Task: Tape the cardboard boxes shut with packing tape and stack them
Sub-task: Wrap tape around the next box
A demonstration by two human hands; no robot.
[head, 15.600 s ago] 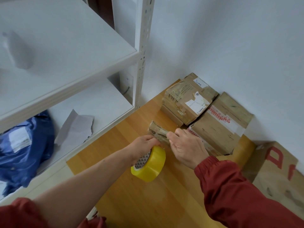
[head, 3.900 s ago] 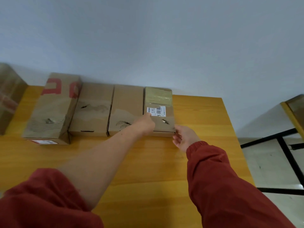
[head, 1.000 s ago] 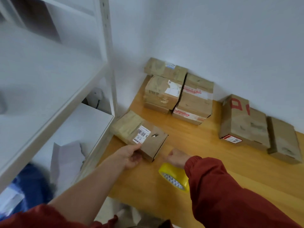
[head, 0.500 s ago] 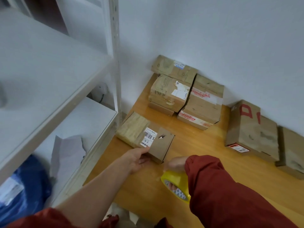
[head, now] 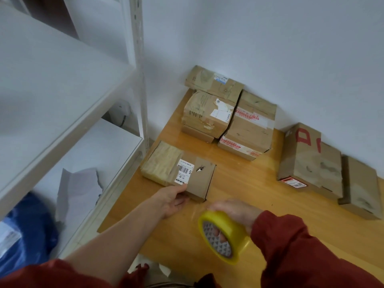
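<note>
Labelled box [head: 188,173] on the desk [head: 247,183] was gripped at its near edge by the left hand [head: 173,202], yellow tape roll [head: 225,235] was held by the right hand [head: 235,210], fingers [head: 219,233] curled through its core.

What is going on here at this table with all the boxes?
A person in red sleeves is getting ready to tape a flat labelled box lying on the wooden table. The left hand grips its near edge. The right hand holds a yellow tape roll, fingers through its core, just beside it. Other boxes, some stacked, sit against the wall.
</note>
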